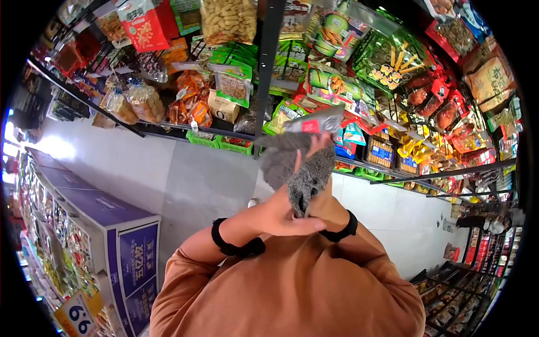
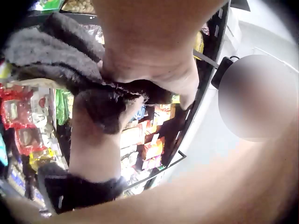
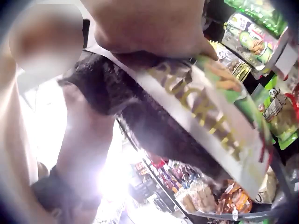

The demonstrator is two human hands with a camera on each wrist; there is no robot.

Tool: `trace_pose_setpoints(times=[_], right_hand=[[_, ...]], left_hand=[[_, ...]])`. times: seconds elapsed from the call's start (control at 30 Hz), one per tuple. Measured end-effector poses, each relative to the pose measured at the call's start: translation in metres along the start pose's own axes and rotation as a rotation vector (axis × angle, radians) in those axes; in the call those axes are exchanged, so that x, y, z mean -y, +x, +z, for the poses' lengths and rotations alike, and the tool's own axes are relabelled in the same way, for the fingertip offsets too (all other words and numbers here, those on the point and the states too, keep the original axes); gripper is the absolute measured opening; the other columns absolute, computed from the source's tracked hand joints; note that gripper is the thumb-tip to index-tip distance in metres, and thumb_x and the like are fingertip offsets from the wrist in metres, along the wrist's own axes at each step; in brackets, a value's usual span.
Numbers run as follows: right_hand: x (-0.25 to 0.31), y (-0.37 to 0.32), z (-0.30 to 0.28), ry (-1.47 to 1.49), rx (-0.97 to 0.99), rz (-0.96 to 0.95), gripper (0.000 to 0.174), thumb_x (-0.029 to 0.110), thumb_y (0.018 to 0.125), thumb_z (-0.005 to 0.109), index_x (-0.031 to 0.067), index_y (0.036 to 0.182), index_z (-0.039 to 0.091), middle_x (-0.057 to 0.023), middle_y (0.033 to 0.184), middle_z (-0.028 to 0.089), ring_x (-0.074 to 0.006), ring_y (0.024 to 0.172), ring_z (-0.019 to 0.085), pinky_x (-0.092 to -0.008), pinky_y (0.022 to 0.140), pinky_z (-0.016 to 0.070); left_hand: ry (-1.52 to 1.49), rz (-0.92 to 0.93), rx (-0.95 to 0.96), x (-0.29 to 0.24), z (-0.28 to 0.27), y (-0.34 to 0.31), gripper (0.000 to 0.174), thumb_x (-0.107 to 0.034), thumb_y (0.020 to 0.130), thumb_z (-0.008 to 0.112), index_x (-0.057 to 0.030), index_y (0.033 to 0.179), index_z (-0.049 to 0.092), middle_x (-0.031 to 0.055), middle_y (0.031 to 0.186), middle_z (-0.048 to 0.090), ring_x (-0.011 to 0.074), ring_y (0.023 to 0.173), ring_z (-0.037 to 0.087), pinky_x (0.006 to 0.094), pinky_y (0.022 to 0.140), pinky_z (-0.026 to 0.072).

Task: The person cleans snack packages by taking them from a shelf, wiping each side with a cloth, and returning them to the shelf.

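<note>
Both hands are close together before the chest in the head view. My left hand point(image 1: 278, 210) grips a grey fuzzy cloth point(image 1: 310, 180), its thumb lying across the cloth's lower end. Beside it, my right hand point(image 1: 325, 205) is partly covered by the cloth. Above them a silvery snack bag point(image 1: 317, 122) with a red label tilts toward the shelf. In the right wrist view, the right hand point(image 3: 149, 28) grips the edge of the printed bag point(image 3: 201, 112), with cloth point(image 3: 154, 126) alongside. Dark cloth point(image 2: 51, 53) trails from the left hand point(image 2: 149, 56) in the left wrist view.
Shelves ahead carry packed snacks, including a peanut bag point(image 1: 229, 21), a green bag point(image 1: 233, 87) and a green-and-black bag point(image 1: 387, 62). A dark upright post point(image 1: 268, 67) divides them. A purple display stand point(image 1: 137, 255) is at the left on the pale floor point(image 1: 196, 174).
</note>
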State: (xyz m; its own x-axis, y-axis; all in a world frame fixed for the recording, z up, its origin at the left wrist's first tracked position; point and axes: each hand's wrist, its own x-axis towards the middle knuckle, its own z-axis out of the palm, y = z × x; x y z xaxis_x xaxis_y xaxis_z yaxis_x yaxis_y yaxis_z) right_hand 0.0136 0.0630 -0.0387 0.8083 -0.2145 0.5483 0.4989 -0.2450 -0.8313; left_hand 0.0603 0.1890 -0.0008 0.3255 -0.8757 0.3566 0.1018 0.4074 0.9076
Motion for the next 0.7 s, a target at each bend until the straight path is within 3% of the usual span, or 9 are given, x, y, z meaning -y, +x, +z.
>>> trace_pose_setpoints(times=[0.07,0.13,0.17,0.23,0.33,0.43,0.53,0.6,0.7], right_hand=[[0.003,0.000,-0.019,0.489,-0.186,0.152,0.074,0.024,0.095,0.046,-0.0033,0.147,0.001,-0.0179,0.149,0.020,-0.0285,0.131,0.035,-0.0388,0.110,0.0235],[0.007,0.006,-0.041,-0.079,-0.234,0.127,0.079,0.030,0.093,0.050,0.0071,0.151,0.001,-0.0168,0.154,0.008,-0.0248,0.138,0.022,-0.0375,0.109,0.0229],[-0.001,0.002,-0.053,-0.335,-0.263,0.140,0.075,0.029,0.095,0.048,0.0017,0.149,0.004,-0.0157,0.151,0.016,-0.0240,0.134,0.028,-0.0332,0.108,0.0226],[0.007,0.011,-0.072,-0.284,-0.235,0.139,0.072,0.026,0.094,0.048,-0.0006,0.148,0.008,-0.0175,0.152,0.016,-0.0265,0.136,0.025,-0.0348,0.109,0.0210],[0.012,0.020,-0.106,-0.184,-0.189,0.126,0.067,0.021,0.093,0.047,-0.0054,0.146,0.015,-0.0212,0.153,0.016,-0.0315,0.141,0.019,-0.0380,0.112,0.0178],[0.005,0.014,-0.153,-0.054,-0.230,-0.021,0.094,0.035,0.078,0.072,0.0030,0.147,0.018,-0.0161,0.152,0.022,-0.0288,0.138,0.027,-0.0423,0.108,0.0260],[-0.003,0.010,-0.192,0.218,-0.261,0.074,0.107,0.024,0.069,0.084,0.0056,0.148,0.014,-0.0146,0.149,0.026,-0.0262,0.131,0.035,-0.0421,0.101,0.0340],[-0.035,-0.012,-0.218,0.195,-0.205,0.148,0.097,0.013,0.070,0.083,0.0046,0.145,0.022,-0.0116,0.141,0.036,-0.0224,0.122,0.043,-0.0374,0.095,0.0388],[-0.036,-0.024,-0.247,0.343,0.031,0.530,0.039,0.008,0.078,0.076,0.0027,0.111,0.056,-0.0012,0.094,0.059,-0.0099,0.089,0.055,-0.0253,0.080,0.0437]], left_hand=[[0.302,0.075,0.071,0.011,0.012,0.012,0.102,-0.031,0.074,0.078,0.0031,0.146,0.015,0.0253,0.153,0.007,0.0347,0.144,0.004,0.0426,0.114,0.0004],[0.435,0.068,0.045,0.018,0.020,0.021,0.079,-0.026,0.081,0.074,0.0009,0.141,0.031,0.0212,0.142,0.034,0.0290,0.132,0.035,0.0408,0.108,0.0275],[0.441,0.061,0.048,0.023,0.023,0.026,0.079,-0.026,0.081,0.074,0.0009,0.141,0.031,0.0212,0.142,0.034,0.0290,0.132,0.035,0.0408,0.108,0.0275],[0.157,-0.186,-0.159,0.029,0.027,0.042,0.049,-0.017,0.089,0.065,-0.0011,0.131,0.045,0.0118,0.120,0.055,0.0165,0.107,0.053,0.0324,0.088,0.0459],[-0.082,-0.134,-0.402,0.017,0.039,0.069,0.032,-0.007,0.095,0.052,-0.0018,0.127,0.049,0.0061,0.108,0.063,0.0090,0.096,0.057,0.0271,0.079,0.0483],[0.178,-0.012,-0.429,0.025,0.032,0.082,0.027,0.000,0.093,0.050,0.0011,0.119,0.055,0.0069,0.102,0.064,0.0110,0.094,0.058,0.0277,0.079,0.0485],[0.132,0.056,-0.495,0.024,0.032,0.101,0.023,0.006,0.087,0.053,0.0038,0.108,0.062,0.0080,0.099,0.065,0.0132,0.088,0.058,0.0275,0.077,0.0479],[0.453,0.044,-0.535,0.032,0.024,0.111,0.022,0.007,0.085,0.052,0.0045,0.103,0.064,0.0088,0.097,0.066,0.0140,0.086,0.059,0.0275,0.077,0.0471],[0.527,0.010,-0.513,0.046,0.027,0.125,0.023,0.007,0.083,0.053,0.0049,0.103,0.064,0.0070,0.094,0.066,0.0116,0.085,0.058,0.0269,0.077,0.0468]])
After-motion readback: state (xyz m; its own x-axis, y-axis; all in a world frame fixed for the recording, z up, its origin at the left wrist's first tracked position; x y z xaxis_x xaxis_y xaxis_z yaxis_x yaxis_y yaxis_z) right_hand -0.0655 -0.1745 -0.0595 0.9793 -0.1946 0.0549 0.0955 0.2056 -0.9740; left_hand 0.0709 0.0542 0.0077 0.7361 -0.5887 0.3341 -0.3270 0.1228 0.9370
